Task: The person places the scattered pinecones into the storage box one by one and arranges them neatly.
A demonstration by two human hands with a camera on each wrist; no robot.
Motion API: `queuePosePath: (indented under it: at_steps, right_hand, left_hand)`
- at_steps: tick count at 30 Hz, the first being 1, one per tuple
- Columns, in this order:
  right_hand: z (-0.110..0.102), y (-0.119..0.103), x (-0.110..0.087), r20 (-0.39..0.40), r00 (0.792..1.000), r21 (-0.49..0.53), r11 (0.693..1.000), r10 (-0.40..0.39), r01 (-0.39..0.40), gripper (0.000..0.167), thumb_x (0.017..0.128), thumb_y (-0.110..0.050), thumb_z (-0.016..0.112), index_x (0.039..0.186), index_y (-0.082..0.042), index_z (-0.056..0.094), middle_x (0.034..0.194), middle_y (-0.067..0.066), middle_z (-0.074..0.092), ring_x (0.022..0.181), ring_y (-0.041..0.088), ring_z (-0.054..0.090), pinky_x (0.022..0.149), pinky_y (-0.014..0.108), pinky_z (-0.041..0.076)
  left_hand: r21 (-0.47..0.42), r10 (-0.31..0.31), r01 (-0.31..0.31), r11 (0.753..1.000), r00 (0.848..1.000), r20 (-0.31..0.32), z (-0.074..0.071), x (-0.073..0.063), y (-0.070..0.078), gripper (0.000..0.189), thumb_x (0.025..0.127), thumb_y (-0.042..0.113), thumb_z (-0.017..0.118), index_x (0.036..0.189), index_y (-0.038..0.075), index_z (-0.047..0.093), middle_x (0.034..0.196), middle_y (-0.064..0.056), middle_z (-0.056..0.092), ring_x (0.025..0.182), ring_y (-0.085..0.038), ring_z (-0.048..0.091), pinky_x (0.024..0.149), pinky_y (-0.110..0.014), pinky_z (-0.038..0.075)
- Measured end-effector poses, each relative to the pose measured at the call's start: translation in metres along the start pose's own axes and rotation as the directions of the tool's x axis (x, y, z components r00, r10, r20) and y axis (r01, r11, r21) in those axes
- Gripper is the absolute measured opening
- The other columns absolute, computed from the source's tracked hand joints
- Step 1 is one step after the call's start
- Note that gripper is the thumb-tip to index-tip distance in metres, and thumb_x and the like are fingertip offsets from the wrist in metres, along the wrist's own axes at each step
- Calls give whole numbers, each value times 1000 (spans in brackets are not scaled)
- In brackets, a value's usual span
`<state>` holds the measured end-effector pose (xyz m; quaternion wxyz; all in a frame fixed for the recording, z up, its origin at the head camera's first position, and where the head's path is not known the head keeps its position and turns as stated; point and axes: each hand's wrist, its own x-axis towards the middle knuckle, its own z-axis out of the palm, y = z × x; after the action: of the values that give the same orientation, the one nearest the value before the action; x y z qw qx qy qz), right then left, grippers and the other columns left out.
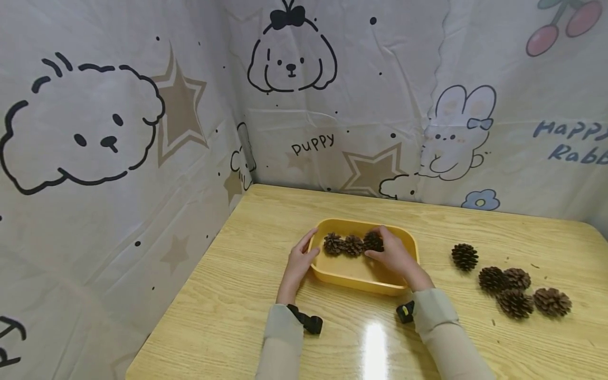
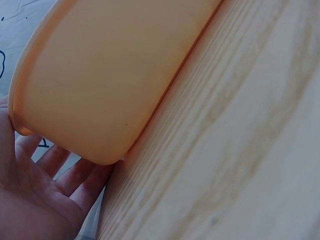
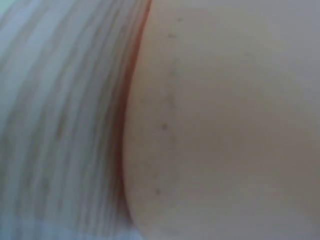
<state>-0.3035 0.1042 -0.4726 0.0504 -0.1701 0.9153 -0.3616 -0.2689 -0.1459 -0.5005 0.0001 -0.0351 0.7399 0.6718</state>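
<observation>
A yellow plastic tray (image 1: 361,284) with raised walls sits on the table. My left hand (image 1: 300,262) grips its left end, thumb over the rim and fingers along the outside. The left wrist view shows those fingers (image 2: 90,182) against the tray's end wall (image 2: 100,100). Inside the tray, a pine cone (image 1: 334,244) and another pine cone (image 1: 353,246) lie side by side near the back. My right hand (image 1: 395,257) reaches over the right side and pinches a third pine cone (image 1: 373,241) beside them, partly hidden by the fingers. Only the tray wall (image 3: 210,130) and table fill the right wrist view.
Right of the tray, a single pine cone (image 1: 464,257) lies apart from a cluster of several pine cones (image 1: 515,303). Small brown fragments are scattered around them on the wooden table (image 1: 228,295). A printed cloth (image 1: 294,121) hangs behind and along the left edge.
</observation>
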Motion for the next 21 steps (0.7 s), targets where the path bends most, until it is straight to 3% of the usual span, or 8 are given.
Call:
queuePosePath:
  at_steps: [10, 17, 21]
  right_hand:
    - [0, 0, -1, 4, 1000, 5, 1000, 16, -16, 67, 90, -19, 70, 142, 7, 35, 147, 32, 40, 134, 50, 39, 108, 60, 38]
    - [-1, 0, -2, -21, 1000, -15, 1000, 10, -10, 64, 91, -19, 69, 140, 7, 37, 145, 32, 41, 133, 50, 40, 107, 60, 39]
    - [-2, -1, -3, -31, 999, -19, 1000, 9, -10, 64, 90, -20, 69, 139, 6, 38, 143, 33, 43, 132, 50, 41, 107, 60, 39]
  left_hand:
    - [1, -3, 3, 1000, 1000, -6, 1, 0, -2, 54, 94, 9, 55, 146, 20, 49, 156, -9, 40, 142, -30, 42, 106, -45, 47]
    - [-7, -6, 6, 1000, 1000, 19, -1, -15, 24, 54, 93, 4, 53, 146, 10, 47, 155, -16, 40, 140, -34, 43, 105, -45, 48]
    - [6, -5, 4, 1000, 1000, 23, -2, -16, 27, 54, 93, 5, 53, 146, 9, 47, 154, -17, 40, 140, -34, 43, 104, -43, 49]
